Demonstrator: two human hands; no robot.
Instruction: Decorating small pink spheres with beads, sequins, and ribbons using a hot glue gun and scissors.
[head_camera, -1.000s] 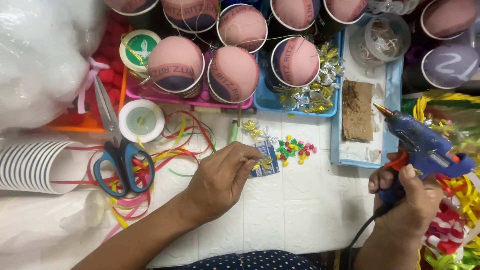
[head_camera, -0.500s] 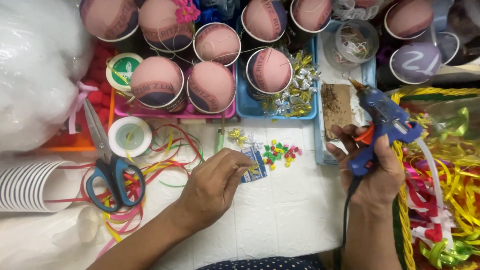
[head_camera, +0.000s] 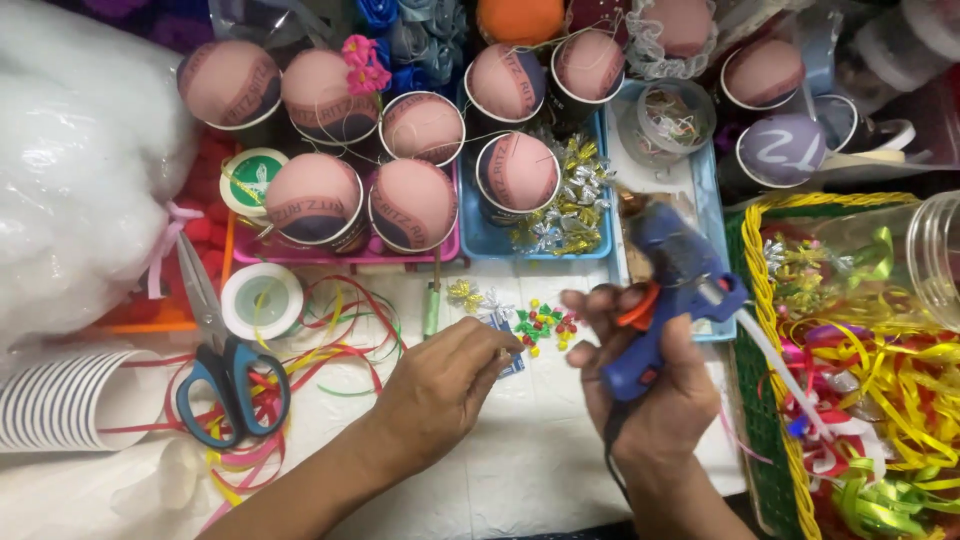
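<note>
My right hand (head_camera: 655, 390) grips a blue hot glue gun (head_camera: 668, 290) with an orange trigger; its nozzle points up and left toward the blue tray (head_camera: 490, 240). My left hand (head_camera: 440, 385) rests on the white table with its fingertips pinched on a small gold bow (head_camera: 505, 352) over a little blue card (head_camera: 500, 330). A heap of tiny coloured beads (head_camera: 540, 325) lies just beyond, between the two hands. Two loose small bows (head_camera: 475, 296) sit left of the beads.
Blue-handled scissors (head_camera: 225, 375) lie on tangled ribbons at the left, beside a tape roll (head_camera: 260, 300) and stacked paper cups (head_camera: 60, 400). Several cups capped with pink balloons (head_camera: 412, 205) stand in pink and blue trays at the back. A yellow-rimmed basket of ribbons (head_camera: 770, 300) is at the right.
My right hand has carried the glue gun left and down, closer to my left hand. The left hand stays pinched on the bow. The camera view has shifted.
</note>
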